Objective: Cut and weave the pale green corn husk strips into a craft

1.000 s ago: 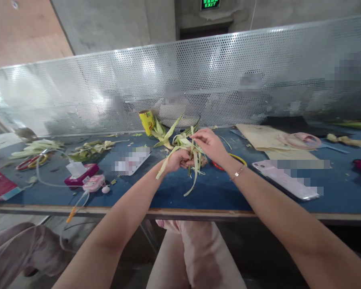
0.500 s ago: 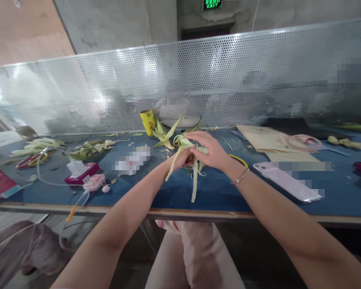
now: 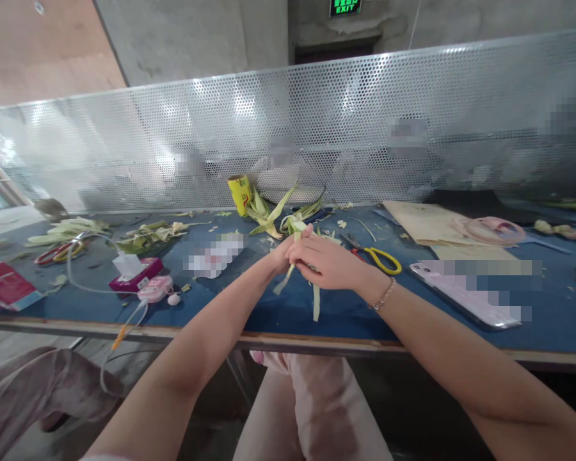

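Pale green corn husk strips (image 3: 315, 301) are bunched between my two hands over the middle of the table, with loose ends hanging toward the front edge. My left hand (image 3: 288, 251) is closed round the bunch, partly covered by the other hand. Over it lies my right hand (image 3: 319, 256), fingers curled in and pressed on the husk. A larger heap of corn husk (image 3: 269, 221) lies just behind, beside a yellow can-shaped container (image 3: 240, 194). To the right of my hands are scissors with yellow and red handles (image 3: 384, 259).
On the right lie a phone (image 3: 465, 294), brown paper (image 3: 413, 224) and a roll of pinkish tape (image 3: 492, 229). Leftward are a magenta power block (image 3: 137, 275) with cables, more scissors (image 3: 60, 251) and husk piles (image 3: 148, 237). A perforated metal screen (image 3: 182, 141) stands behind.
My right hand has come down and leftward over my left hand, closing on the husk. The scissors on the right now show more fully. The view has shifted slightly.
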Motion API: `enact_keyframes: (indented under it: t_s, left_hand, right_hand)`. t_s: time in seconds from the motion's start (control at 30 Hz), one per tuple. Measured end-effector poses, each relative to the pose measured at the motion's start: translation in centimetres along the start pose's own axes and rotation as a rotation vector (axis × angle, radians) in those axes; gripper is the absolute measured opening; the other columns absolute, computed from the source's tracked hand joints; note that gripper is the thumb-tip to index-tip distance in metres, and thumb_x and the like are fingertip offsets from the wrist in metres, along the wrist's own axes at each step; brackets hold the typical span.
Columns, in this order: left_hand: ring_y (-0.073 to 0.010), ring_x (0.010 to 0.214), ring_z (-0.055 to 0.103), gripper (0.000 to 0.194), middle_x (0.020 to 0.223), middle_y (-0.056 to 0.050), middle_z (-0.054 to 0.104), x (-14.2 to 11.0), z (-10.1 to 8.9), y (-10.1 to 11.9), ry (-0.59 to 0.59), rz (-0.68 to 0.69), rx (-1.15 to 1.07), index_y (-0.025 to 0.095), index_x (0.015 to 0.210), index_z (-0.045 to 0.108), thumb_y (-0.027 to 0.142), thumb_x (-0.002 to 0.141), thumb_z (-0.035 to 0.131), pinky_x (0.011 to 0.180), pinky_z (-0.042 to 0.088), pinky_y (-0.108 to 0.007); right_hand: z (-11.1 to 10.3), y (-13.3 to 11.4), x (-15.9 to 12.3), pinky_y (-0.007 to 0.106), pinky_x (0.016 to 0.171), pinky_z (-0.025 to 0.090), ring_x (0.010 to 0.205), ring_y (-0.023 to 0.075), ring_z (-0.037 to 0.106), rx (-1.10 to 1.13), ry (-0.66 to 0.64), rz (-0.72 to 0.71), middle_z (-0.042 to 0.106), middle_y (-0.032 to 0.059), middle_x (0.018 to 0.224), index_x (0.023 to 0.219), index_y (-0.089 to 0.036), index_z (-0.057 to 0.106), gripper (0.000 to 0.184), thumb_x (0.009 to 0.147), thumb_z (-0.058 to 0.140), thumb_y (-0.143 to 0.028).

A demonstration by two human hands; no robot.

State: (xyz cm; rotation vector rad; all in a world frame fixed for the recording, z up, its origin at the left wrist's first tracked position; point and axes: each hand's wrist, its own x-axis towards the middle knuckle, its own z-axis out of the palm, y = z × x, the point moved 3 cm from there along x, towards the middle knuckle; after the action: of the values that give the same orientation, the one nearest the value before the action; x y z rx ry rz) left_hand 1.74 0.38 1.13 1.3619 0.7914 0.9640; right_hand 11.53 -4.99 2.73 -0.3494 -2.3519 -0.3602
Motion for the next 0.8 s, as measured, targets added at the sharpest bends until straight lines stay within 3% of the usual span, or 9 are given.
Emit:
enact_keyframes:
  t_s: [0.07, 0.2, 0.33, 0.4, 0.5, 0.7, 0.8]
  left_hand:
    - [-0.0103, 0.047, 0.045, 0.045, 0.049, -0.001, 0.045, 0.7, 0.0, -0.1, -0.080, -0.075, -0.044, 0.016, 0.056, 0.050, 0.045, 0.091, 0.045, 0.045, 0.034, -0.024]
    - [-0.0069, 0.038, 0.035, 0.054, 0.045, 0.002, 0.041, 1.5, -0.7, -0.4, -0.110, -0.068, -0.188, 0.017, 0.057, 0.047, 0.060, 0.088, 0.039, 0.039, 0.027, -0.021]
    - [-0.0077, 0.035, 0.034, 0.061, 0.043, 0.001, 0.043, 1.7, -1.1, -0.4, -0.193, -0.072, -0.191, 0.016, 0.062, 0.050, 0.069, 0.086, 0.031, 0.035, 0.020, -0.020]
    - [-0.0076, 0.034, 0.034, 0.064, 0.044, -0.001, 0.045, 1.6, -1.1, -0.2, -0.223, -0.073, -0.167, 0.015, 0.065, 0.053, 0.069, 0.086, 0.026, 0.035, 0.020, -0.020]
    - [-0.0066, 0.033, 0.031, 0.064, 0.044, 0.000, 0.044, 1.4, -1.1, 0.2, -0.225, -0.073, -0.148, 0.014, 0.067, 0.055, 0.068, 0.087, 0.026, 0.035, 0.020, -0.019]
    - [-0.0041, 0.030, 0.022, 0.058, 0.038, 0.004, 0.032, 1.3, -1.4, 0.5, -0.159, -0.104, -0.207, 0.015, 0.060, 0.050, 0.062, 0.089, 0.033, 0.032, 0.016, -0.016]
    - [-0.0032, 0.030, 0.021, 0.055, 0.038, 0.005, 0.030, 1.3, -1.8, 0.8, -0.092, -0.094, -0.278, 0.015, 0.058, 0.046, 0.061, 0.088, 0.038, 0.033, 0.016, -0.015]
  right_hand:
    - [-0.1, -0.2, 0.0, 0.034, 0.075, 0.046, 0.080, 0.0184, 0.055, 0.073, 0.006, 0.022, 0.063, 0.0066, 0.084, 0.087, -0.019, 0.053, 0.016, 0.082, 0.043, -0.007]
    - [-1.2, 0.0, -0.1, 0.035, 0.075, 0.047, 0.081, 0.0186, 0.055, 0.297, 0.064, 0.005, 0.061, 0.0060, 0.084, 0.082, -0.021, 0.051, 0.020, 0.073, 0.041, -0.006]
    - [-2.4, 1.7, -0.7, 0.033, 0.070, 0.046, 0.074, 0.0177, 0.058, 0.558, 0.130, 0.101, 0.062, 0.0054, 0.077, 0.072, -0.020, 0.051, 0.017, 0.078, 0.037, -0.013]
    - [-2.7, 2.8, -1.2, 0.031, 0.067, 0.046, 0.069, 0.0166, 0.059, 0.520, 0.135, 0.209, 0.062, 0.0036, 0.072, 0.070, -0.020, 0.053, 0.020, 0.081, 0.038, -0.015]
    - [-2.7, 4.0, -2.0, 0.030, 0.068, 0.045, 0.070, 0.0163, 0.059, 0.292, 0.123, 0.340, 0.064, 0.0026, 0.075, 0.084, -0.020, 0.060, 0.016, 0.082, 0.045, -0.015]
    - [-1.7, 4.4, -2.3, 0.035, 0.079, 0.047, 0.087, 0.0209, 0.058, -0.002, -0.090, 0.217, 0.062, 0.0067, 0.091, 0.110, -0.020, 0.056, 0.029, 0.081, 0.054, -0.014]
    - [-0.9, 4.3, -2.0, 0.040, 0.085, 0.046, 0.096, 0.0239, 0.057, -0.098, -0.123, 0.104, 0.063, 0.0097, 0.098, 0.113, -0.019, 0.056, 0.029, 0.085, 0.056, -0.019]
